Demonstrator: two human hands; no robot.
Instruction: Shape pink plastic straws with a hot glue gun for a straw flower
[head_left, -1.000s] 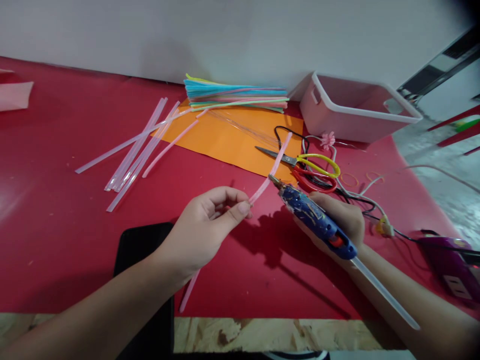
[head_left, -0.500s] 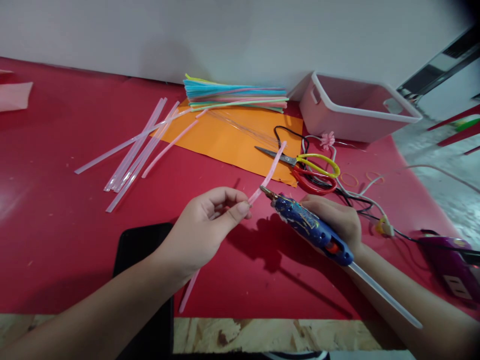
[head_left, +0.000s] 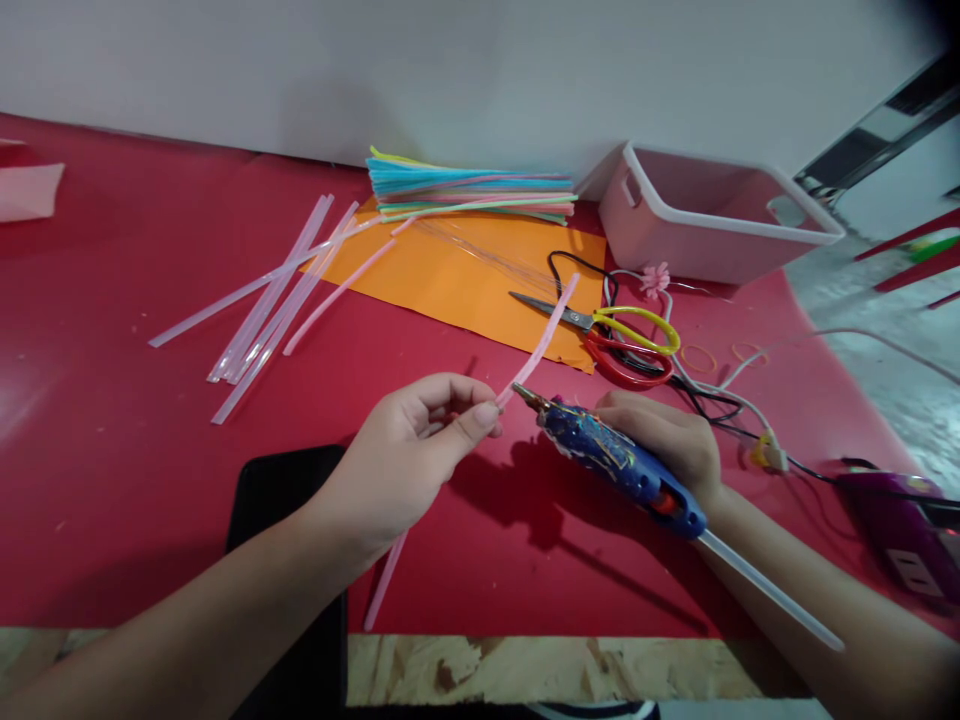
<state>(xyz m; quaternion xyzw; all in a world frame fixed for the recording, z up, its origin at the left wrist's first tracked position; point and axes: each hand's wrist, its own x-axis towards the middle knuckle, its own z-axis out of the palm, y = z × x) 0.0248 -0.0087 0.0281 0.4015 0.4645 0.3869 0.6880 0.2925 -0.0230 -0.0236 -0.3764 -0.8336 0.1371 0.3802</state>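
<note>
My left hand (head_left: 420, 455) pinches a pink pipe cleaner (head_left: 550, 332) between thumb and fingertips; one end rises to the upper right, and a pink length shows below the wrist. Wrapped round a blue hot glue gun (head_left: 615, 460) is my right hand (head_left: 667, 435), its fingers partly hidden behind the body. The gun's metal nozzle points left and meets the pipe cleaner, or nearly so, close to my left fingertips. From the gun's back end sticks a clear glue stick (head_left: 772, 590). Scissors (head_left: 630, 340) with yellow and red handles lie beyond the gun.
Several clear glue sticks (head_left: 277, 300) lie at the left. Behind, a bundle of coloured pipe cleaners (head_left: 472, 187) lies by an orange sheet (head_left: 442, 275). A pink bin (head_left: 705, 240), cords (head_left: 735, 410) and a purple power strip (head_left: 900, 540) are at right. A black phone-like slab (head_left: 285, 490) lies under my left arm.
The glue gun's nozzle has moved slightly down and left along the pipe cleaner, nearer my left fingertips. The pipe cleaner's upper end has shifted slightly up and right.
</note>
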